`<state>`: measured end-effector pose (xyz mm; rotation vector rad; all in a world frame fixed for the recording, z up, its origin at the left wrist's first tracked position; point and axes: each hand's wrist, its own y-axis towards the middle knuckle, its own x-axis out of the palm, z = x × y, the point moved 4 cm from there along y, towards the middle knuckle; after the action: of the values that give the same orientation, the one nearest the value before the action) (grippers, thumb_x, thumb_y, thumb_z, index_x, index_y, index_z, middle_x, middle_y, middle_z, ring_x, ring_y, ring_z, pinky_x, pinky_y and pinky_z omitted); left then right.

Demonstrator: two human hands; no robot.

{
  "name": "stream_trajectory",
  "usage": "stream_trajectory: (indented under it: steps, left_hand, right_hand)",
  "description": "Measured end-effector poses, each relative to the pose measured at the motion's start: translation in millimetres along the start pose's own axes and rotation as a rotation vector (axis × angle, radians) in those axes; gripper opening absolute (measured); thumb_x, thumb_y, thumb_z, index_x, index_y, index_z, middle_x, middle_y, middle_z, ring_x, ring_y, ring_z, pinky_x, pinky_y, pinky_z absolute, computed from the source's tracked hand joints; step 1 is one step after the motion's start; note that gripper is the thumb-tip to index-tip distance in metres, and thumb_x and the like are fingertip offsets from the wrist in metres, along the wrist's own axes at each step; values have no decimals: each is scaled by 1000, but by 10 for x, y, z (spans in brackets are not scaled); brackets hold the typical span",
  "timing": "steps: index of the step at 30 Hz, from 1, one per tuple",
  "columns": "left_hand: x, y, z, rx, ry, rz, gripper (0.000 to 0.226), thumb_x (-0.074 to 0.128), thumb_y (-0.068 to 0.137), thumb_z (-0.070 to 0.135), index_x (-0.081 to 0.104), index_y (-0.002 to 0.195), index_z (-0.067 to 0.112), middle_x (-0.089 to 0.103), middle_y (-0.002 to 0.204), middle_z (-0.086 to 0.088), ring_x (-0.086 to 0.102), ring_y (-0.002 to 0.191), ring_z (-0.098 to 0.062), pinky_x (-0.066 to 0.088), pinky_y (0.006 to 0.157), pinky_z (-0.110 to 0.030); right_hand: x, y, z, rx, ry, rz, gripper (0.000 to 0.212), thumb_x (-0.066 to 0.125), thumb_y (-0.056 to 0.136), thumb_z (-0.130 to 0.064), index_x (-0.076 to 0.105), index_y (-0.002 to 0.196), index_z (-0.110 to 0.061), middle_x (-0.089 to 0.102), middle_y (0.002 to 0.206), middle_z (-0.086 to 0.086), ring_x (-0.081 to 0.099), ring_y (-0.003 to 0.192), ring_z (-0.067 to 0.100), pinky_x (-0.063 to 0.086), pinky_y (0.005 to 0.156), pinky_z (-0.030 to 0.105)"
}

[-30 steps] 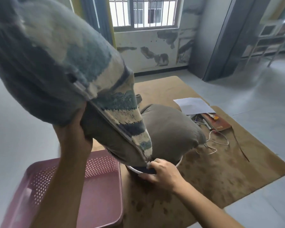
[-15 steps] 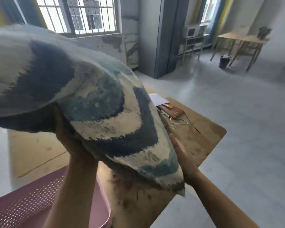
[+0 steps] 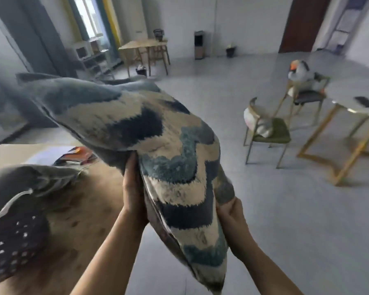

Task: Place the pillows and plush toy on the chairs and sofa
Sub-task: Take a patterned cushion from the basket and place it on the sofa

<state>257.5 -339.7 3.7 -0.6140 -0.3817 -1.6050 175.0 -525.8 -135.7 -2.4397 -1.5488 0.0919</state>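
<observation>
item: shaggy blue-and-cream zigzag tufted pillow [image 3: 170, 167], plump, held in the air between left hand [image 3: 134, 194] and right hand [image 3: 232, 218], both clasping its sides above the brown mat [image 3: 90, 201].

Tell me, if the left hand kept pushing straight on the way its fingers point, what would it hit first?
The blue patterned pillow: the left hand already presses into its underside, fingers pointing up into it.

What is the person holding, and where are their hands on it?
A blue-and-cream pillow, held by its lower end: left hand on one side, right hand on the other.
</observation>
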Motion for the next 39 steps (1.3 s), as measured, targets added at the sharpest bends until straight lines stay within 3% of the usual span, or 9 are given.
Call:
stream_trajectory:
  steps: [6,9,12,16,20,25,29,36,39]
  left_hand:
    - [1433,-384,-1270,-199,337,-326,66,45,84,80,64,131,38,69,135,1,65,124,-24,43,112,-51]
    - [1947,-412,-1835,-277,440,-367,95,71,64,82,52,144,34,67,137,2,66,123,-22,44,112,-51]
    - [2424,-361,-2436,-327,456,-252,80,86,67,58,59,136,27,74,124,-1,73,109,-23,56,98,-46]
    - [3157,-189,-3327,-305,397,-151,41,71,89,11,59,127,16,75,114,-11,76,96,-27,63,78,-43]
    - [4245,-121,-4223,-411,328,-256,36,61,90,-3,56,116,22,71,103,-5,75,74,-13,59,57,-29]
    - [5866,-451,-5161,-535,341,-559,37,57,90,-9,58,122,10,73,97,-5,75,73,-15,59,58,-30]
    - [7026,-1034,-5891,-580,394,-804,35,55,85,-16,59,104,13,73,83,-1,71,75,-19,58,59,-32]
    - [8674,-2121,-7314,-509,548,-1175,38,48,77,-23,65,72,11,68,64,2,65,59,-7,52,53,-18]
    - [9395,-2532,-7856,-528,555,-1244,50,47,72,-23,69,59,21,66,58,3,62,55,-8,50,51,-18]
  right_hand:
    - [-1975,-361,85,-157,160,518,53,75,90,-45,51,136,-32,67,129,-7,66,116,15,53,98,43]
    - [-2685,-470,34,-217,154,718,40,70,95,-37,51,131,-35,67,124,-16,64,111,1,50,96,30]
    - [-3363,-443,-2,-243,85,860,30,67,96,-35,53,122,-36,67,117,-17,63,102,-8,50,92,23]
    - [-4327,-248,22,-231,30,984,29,68,95,-30,57,121,-34,70,113,-19,65,98,-13,50,84,7]
    - [-5485,-118,-31,-92,-14,1090,48,77,85,-44,53,125,-30,66,112,-22,66,99,-3,54,88,22]
    - [-6921,-407,-117,117,-101,1343,73,69,77,-62,47,133,-21,52,127,5,58,107,19,53,87,35]
    - [-7924,-740,-302,96,-129,1558,74,55,86,-62,38,149,-27,33,154,2,46,129,20,42,109,43]
    - [-10186,-1260,-239,-21,131,1541,94,53,81,-71,21,160,-31,22,167,-3,28,151,25,28,121,49]
    - [-11191,-1360,-213,-96,334,1282,113,82,55,-77,41,149,-32,57,146,-5,54,135,24,52,104,44]
